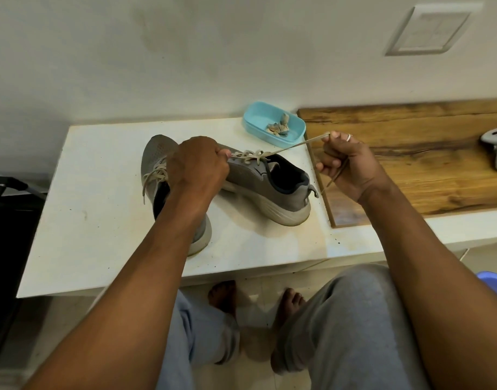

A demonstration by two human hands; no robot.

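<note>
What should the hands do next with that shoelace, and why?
Probably the right hand should pull the shoelace a little way out to the right, to snug it. The lace runs straight from the grey sneaker's top eyelets to that hand's pinch, and its loose end dangles below the hand. The left hand pinches the same shoelace at the crossings, steadying the shoe.

Nothing can be read: no text, label, brand or number shows on the shoe [270,190], the blue tub [255,119] or the wall plate [430,30]. A thin dark mark on the shoe's side is too small to tell whether it is a logo.
</note>
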